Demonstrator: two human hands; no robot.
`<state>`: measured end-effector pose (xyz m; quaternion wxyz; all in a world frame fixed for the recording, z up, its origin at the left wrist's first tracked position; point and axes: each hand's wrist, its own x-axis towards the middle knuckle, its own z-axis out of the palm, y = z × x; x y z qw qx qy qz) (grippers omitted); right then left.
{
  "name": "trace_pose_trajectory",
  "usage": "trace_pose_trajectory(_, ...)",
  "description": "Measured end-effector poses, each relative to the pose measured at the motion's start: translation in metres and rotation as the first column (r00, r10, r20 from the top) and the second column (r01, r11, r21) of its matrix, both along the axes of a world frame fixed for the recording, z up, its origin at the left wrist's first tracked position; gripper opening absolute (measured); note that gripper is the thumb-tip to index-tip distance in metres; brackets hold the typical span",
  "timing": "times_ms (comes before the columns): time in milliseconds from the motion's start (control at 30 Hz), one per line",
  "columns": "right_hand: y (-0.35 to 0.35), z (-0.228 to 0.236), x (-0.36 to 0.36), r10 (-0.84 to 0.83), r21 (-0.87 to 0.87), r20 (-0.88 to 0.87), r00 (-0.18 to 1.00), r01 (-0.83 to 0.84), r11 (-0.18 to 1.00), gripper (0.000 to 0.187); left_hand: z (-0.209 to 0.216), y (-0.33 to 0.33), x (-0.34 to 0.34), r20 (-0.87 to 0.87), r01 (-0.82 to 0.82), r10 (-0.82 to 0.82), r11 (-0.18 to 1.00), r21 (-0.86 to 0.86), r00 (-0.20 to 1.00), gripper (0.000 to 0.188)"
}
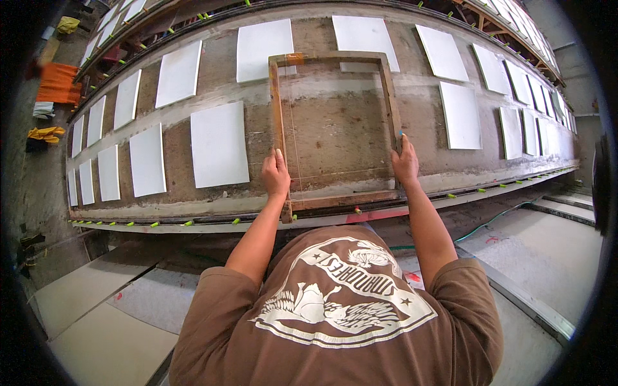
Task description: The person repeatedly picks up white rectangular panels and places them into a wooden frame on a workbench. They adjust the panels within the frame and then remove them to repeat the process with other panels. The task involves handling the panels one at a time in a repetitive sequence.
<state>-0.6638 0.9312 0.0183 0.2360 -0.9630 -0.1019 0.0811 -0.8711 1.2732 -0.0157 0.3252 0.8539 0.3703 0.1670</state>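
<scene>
My left hand grips the left side bar of a wooden frame, thumb on top. On the opposite bar my right hand is closed, near a small blue spot. The frame lies over or just above the long, stained table, which shows through its middle. Whether a sheer mesh is stretched across it, I cannot tell. Its far edge overlaps two white sheets in the back row. Another white sheet lies left of the frame, and one more white panel to its right.
Several more white sheets run in two rows along the table. Yellow-green clips line the near rail. Beyond stands another table with white sheets. Orange cloth hangs at the far left. A green hose crosses pale panels at the right.
</scene>
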Motion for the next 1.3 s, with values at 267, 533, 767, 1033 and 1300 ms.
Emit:
trace_pose_trajectory(267,0.0,0.006,0.001,-0.032,-0.027,-0.033,0.999,0.031,0.999,0.072,0.009,-0.008,0.005,0.082,0.011,-0.017,0.997,0.075,0.996,0.05)
trace_pose_trajectory(533,-0.004,0.014,0.001,-0.051,-0.004,0.036,0.998,0.051,0.999,0.068,0.046,-0.021,0.028,-0.016,-0.03,0.04,0.918,0.396,0.999,0.046)
trace_pose_trajectory(767,-0.015,0.017,0.021,-0.066,0.089,-0.078,0.995,0.073,0.993,0.062,0.082,-0.16,0.153,0.146,0.445,-0.449,0.894,0.061,0.882,0.044)
trace_pose_trajectory(1033,-0.112,0.015,0.106,-0.234,-0.006,0.145,0.961,0.237,0.971,0.064,0.068,-0.303,0.261,0.244,0.609,-0.559,0.706,-0.361,0.793,0.048)
trace_pose_trajectory(1300,-0.235,-0.007,0.195,-0.477,-0.2,0.325,0.817,0.552,0.809,0.083,0.015,-0.394,0.322,0.178,0.381,-0.47,0.381,-0.842,0.864,0.07)
